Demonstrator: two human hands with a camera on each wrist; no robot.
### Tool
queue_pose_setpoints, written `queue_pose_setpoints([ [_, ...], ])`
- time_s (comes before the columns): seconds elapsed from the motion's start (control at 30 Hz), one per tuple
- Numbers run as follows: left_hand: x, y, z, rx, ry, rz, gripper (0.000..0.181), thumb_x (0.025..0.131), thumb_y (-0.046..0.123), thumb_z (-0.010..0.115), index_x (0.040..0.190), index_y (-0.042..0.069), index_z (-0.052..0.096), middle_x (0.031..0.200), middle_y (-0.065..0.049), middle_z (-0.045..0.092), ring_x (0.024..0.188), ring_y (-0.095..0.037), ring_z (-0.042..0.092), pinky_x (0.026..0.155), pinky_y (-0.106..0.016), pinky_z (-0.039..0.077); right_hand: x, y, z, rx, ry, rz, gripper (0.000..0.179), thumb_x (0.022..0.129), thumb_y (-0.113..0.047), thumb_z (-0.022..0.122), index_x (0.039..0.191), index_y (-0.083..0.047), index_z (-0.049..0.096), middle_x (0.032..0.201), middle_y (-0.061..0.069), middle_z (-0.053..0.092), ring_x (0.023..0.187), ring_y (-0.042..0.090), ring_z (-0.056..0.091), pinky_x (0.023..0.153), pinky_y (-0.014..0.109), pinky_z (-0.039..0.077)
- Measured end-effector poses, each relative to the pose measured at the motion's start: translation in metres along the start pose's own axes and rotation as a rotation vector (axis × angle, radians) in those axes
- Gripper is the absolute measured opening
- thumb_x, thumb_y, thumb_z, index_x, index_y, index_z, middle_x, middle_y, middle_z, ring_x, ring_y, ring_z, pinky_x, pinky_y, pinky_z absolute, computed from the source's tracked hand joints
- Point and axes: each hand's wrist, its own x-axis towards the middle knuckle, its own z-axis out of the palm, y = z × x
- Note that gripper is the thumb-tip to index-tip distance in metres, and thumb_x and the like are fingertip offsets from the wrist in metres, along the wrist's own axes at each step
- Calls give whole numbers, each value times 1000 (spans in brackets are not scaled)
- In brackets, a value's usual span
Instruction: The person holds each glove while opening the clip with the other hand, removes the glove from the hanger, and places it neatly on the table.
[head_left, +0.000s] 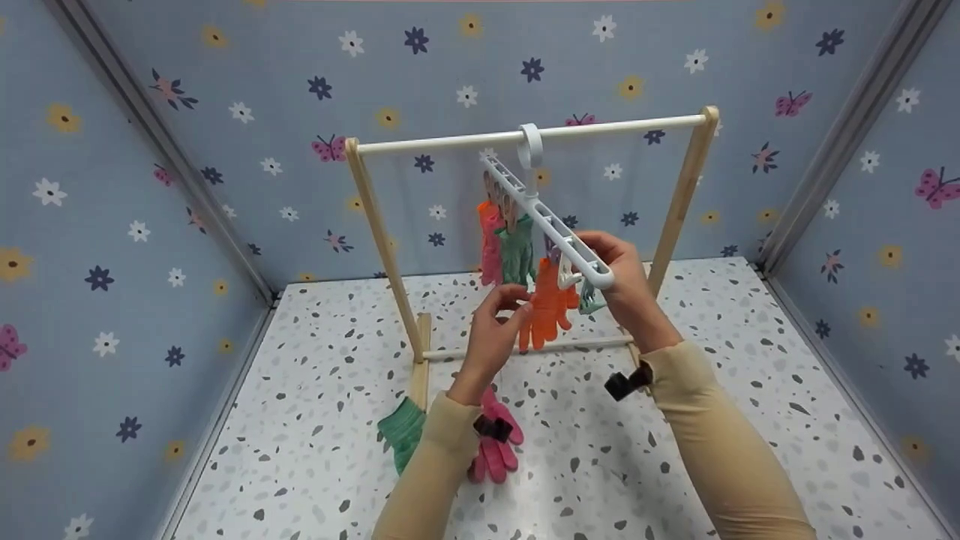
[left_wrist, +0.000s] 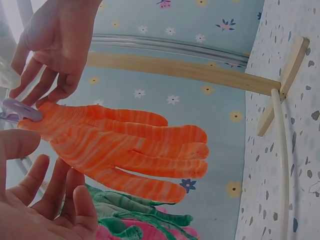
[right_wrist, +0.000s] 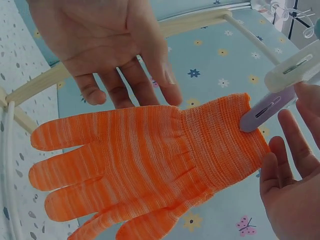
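Note:
An orange striped knit glove [head_left: 547,307] hangs fingers-down from a white clip hanger [head_left: 555,221]. A purple clothespin [right_wrist: 267,110] bites the glove's cuff. My right hand [head_left: 630,281] is at the cuff beside that clothespin, its fingers spread and loosely bent, fingertips by the cuff edge in the right wrist view. A white clothespin [right_wrist: 295,65] lies close to its thumb. On the glove's other side is my left hand [head_left: 495,337], with relaxed fingers and nothing held. Farther back on the hanger, a green glove [head_left: 517,255] and a pink glove [head_left: 491,251] hang from clips.
The hanger hooks over the white top bar [head_left: 450,141] of a wooden-post rack [head_left: 382,247]. On the speckled surface [head_left: 315,420], below my left forearm, lie a pink glove [head_left: 495,454] and a green glove [head_left: 405,431]. Flower-patterned walls [head_left: 285,97] enclose the back and sides.

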Motion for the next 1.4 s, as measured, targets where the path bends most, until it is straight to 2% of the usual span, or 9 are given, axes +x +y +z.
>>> queue_pose_setpoints([
  [0.13,3,4,0,13,-14,10,25,97,3,62,121,-5,60,114,-20,64,103,-31,57,84,-39,45,1,1,2,0,-30,-19,23,91,6,66,109,-6,74,102,11,69,87,19,61,72,26,51],
  [0.3,7,7,2,34,-30,45,26,97,2,61,122,-5,60,114,-20,63,101,-31,57,84,-43,46,2,0,4,-28,-37,-47,23,89,5,68,108,-5,75,105,14,67,80,18,60,66,24,50],
  [0.4,14,-3,4,59,-33,26,28,98,4,61,125,-3,59,117,-18,63,103,-29,57,86,-43,47,3,0,5,-39,-43,-51,23,88,5,69,109,-5,74,109,16,65,79,19,59,64,24,50],
  [0.53,24,-21,7,85,-30,-14,30,98,10,62,128,2,60,119,-13,64,103,-25,57,86,-36,47,5,0,6,-43,-47,-53,22,88,4,70,108,-4,74,115,17,63,86,21,62,69,26,52],
  [0.67,28,-27,8,88,-36,-11,31,98,18,65,127,6,61,116,-7,65,102,-20,58,84,-31,48,6,1,7,-37,-49,-60,21,88,4,70,108,-4,74,117,17,64,95,24,64,77,29,53],
  [0.8,30,-26,9,85,-44,17,31,98,22,65,125,7,62,112,-4,65,100,-18,58,82,-31,50,8,4,7,-20,-47,-61,22,89,7,68,107,-4,74,112,13,67,96,23,65,80,30,54],
  [1.03,31,-22,11,84,-52,51,28,99,18,64,124,6,63,110,-4,66,98,-19,60,80,-32,52,9,5,9,-8,-17,-25,22,91,5,66,108,-6,75,96,9,69,86,19,61,74,28,52],
  [1.27,30,-23,12,81,-48,32,26,99,16,63,124,6,63,110,-5,66,97,-17,59,79,-30,52,10,6,11,-10,8,-12,19,92,2,66,105,-7,76,93,8,68,83,18,60,70,27,51],
  [1.4,30,-23,12,74,-54,22,27,100,13,61,124,2,62,111,-10,66,96,-20,60,78,-30,52,11,8,11,-4,16,-6,17,92,1,67,105,-7,75,91,8,67,82,18,59,69,27,51],
])
